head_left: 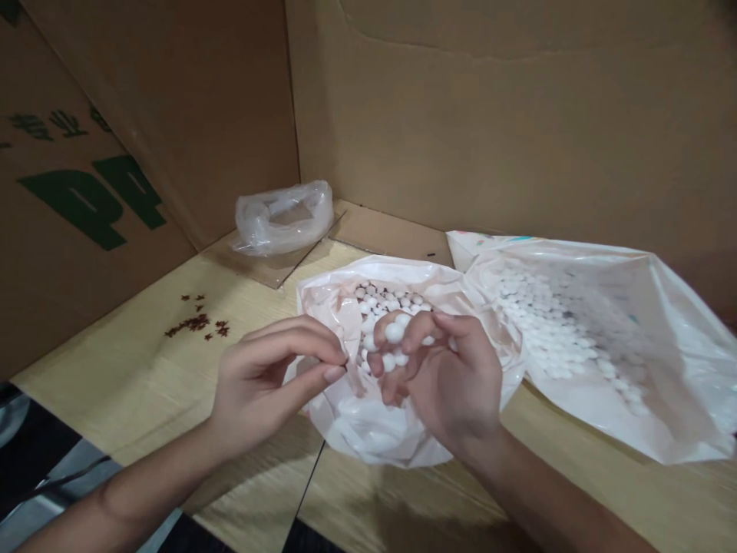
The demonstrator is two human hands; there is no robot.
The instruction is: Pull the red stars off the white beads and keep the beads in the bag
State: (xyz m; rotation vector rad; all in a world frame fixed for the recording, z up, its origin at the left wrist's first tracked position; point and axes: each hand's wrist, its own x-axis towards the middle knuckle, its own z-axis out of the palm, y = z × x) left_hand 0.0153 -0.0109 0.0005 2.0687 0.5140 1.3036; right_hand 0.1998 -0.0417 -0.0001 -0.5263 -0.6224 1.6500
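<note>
Over an open white plastic bag (380, 442), both hands are raised close together. My left hand (282, 376) pinches finger and thumb around a tiny dark piece, mostly hidden between the tips. A white ball (395, 332) sits in the curled fingers of my right hand (443, 369). Inside the open bag lie several white balls (397, 298), some with dark marks. Small reddish-brown star-shaped pieces (196, 322) are scattered on the table to the left.
A clear plastic bag (282, 219) lies on a flat cardboard piece at the back. To the right a second white bag (679, 369) holds several white balls (546, 322). Tall cardboard walls (507, 115) stand behind and left of the table (138, 384).
</note>
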